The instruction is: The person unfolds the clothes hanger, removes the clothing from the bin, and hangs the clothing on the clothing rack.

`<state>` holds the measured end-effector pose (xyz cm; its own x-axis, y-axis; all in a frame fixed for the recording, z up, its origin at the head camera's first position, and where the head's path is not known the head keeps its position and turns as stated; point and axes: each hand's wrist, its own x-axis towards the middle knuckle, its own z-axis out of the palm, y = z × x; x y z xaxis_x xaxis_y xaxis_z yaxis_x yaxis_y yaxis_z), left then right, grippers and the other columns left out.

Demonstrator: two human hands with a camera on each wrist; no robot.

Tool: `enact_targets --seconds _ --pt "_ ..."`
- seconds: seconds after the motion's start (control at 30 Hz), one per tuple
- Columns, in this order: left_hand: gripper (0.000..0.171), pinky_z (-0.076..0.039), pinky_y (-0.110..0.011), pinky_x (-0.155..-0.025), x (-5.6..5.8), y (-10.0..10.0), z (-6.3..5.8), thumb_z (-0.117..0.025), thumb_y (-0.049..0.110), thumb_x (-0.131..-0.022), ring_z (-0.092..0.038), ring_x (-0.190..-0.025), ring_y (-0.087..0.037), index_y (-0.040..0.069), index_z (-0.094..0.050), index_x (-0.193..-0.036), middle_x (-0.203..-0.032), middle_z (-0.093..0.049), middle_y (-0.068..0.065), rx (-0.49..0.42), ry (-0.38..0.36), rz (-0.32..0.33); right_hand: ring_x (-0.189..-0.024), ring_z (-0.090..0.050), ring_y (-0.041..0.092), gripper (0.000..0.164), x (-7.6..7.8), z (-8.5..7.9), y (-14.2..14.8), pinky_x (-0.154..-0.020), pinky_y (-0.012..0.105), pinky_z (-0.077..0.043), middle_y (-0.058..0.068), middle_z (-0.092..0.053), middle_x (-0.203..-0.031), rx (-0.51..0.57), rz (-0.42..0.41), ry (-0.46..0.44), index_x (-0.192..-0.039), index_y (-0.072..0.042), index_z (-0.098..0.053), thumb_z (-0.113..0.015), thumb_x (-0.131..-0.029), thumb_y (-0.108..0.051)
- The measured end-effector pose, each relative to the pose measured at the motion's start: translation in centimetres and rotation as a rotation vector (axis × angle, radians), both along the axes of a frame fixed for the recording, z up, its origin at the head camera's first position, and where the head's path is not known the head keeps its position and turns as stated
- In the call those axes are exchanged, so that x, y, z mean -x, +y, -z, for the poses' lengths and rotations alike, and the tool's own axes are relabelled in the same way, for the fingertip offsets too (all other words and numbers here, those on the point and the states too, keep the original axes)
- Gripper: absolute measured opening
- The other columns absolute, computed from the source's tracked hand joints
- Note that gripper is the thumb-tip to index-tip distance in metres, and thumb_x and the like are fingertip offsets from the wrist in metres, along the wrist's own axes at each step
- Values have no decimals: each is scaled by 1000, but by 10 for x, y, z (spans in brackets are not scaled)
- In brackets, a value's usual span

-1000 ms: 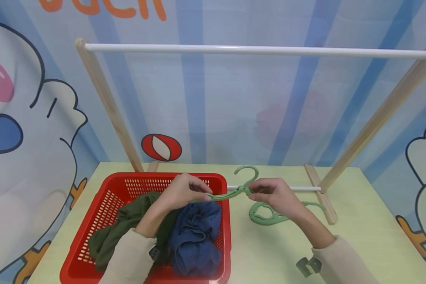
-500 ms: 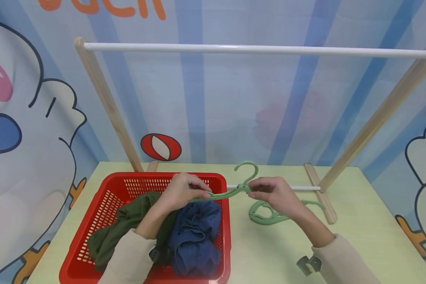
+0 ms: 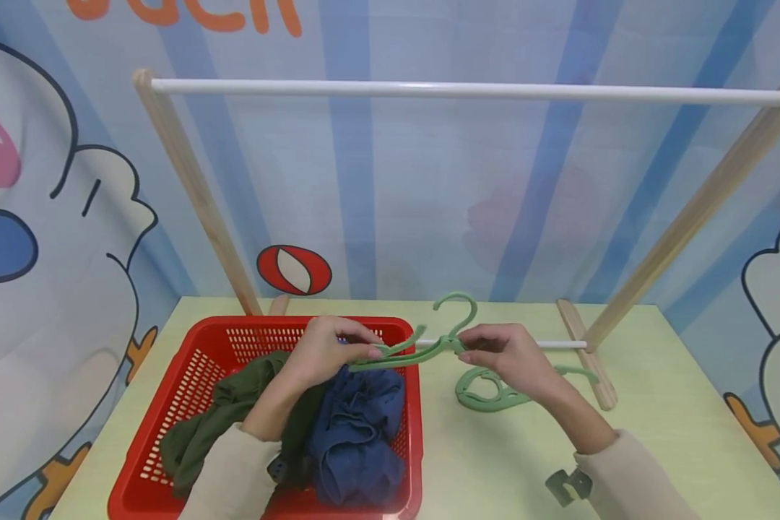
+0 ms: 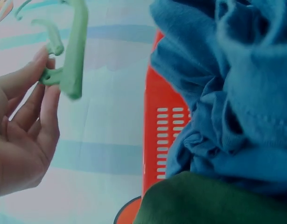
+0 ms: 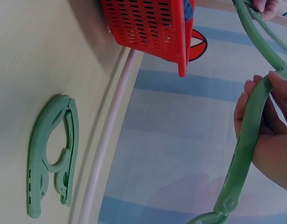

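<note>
A green folding hanger (image 3: 432, 349) is held up between both hands, its hook at the top. My left hand (image 3: 328, 352) pinches its left arm near the end; in the left wrist view, thumb and fingers (image 4: 51, 105) hold a small piece beside the thicker arm. A thin strut (image 3: 411, 341) sticks up from that end, apart from the arm. My right hand (image 3: 503, 357) grips the hanger close to the hook. In the right wrist view the hanger's other arm (image 5: 246, 144) runs past the fingers. A second green hanger (image 5: 38, 158) lies folded on the table, below the right hand.
A red basket (image 3: 416, 433) stands at the left, holding dark green cloth (image 3: 234, 404) and blue cloth (image 3: 357, 440). Behind, a wooden rack has a white top rail (image 3: 468, 91), wooden posts (image 3: 689, 224) and a low white bar (image 3: 559, 345).
The thin strut near my left hand has swung up away from the hanger's arm. The hook has risen slightly. Both hands keep their hold and stay nearly in place.
</note>
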<state>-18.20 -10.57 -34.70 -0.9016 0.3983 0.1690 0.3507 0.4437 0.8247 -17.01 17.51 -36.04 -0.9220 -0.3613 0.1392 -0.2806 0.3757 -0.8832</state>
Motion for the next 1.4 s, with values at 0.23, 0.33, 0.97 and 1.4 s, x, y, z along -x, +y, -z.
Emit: enact_targets --seconds 0.23,0.33,0.97,1.4 --pt "13 -51 -34 -65 0 -15 0 -69 9 -81 -57 -74 -20 3 -67 -92 -82 -64 -6 -115 -54 -25 -86 -63 17 25 0 0 7 -72 28 -51 14 -64 -99 21 9 -26 -105 4 -64 -67 -82 -6" --pt "13 -51 -32 -65 1 -18 3 -68 9 -82 -58 -76 -20 3 -66 -93 -83 -64 -6 -116 -47 -31 -86 -63 17 25 -1 -1 7 -73 28 -51 14 -64 -100 27 7 -33 -105 4 -64 -67 -82 -7" --pt "20 -51 -43 -75 0 -33 11 -63 9 -86 -64 -83 -36 -9 -63 -96 -87 -66 -17 -190 -185 -30 -84 -64 13 26 -3 -5 15 -71 30 -52 18 -63 -98 80 39 -61 -105 7 -62 -66 -81 -3" --pt "21 -51 -35 -78 1 -41 21 -59 3 -88 -66 -84 -30 -13 -56 -101 -91 -66 -18 -464 -217 23 -83 -63 16 26 -2 -3 15 -72 30 -51 10 -64 -92 162 37 -50 -102 8 -62 -67 -82 -7"
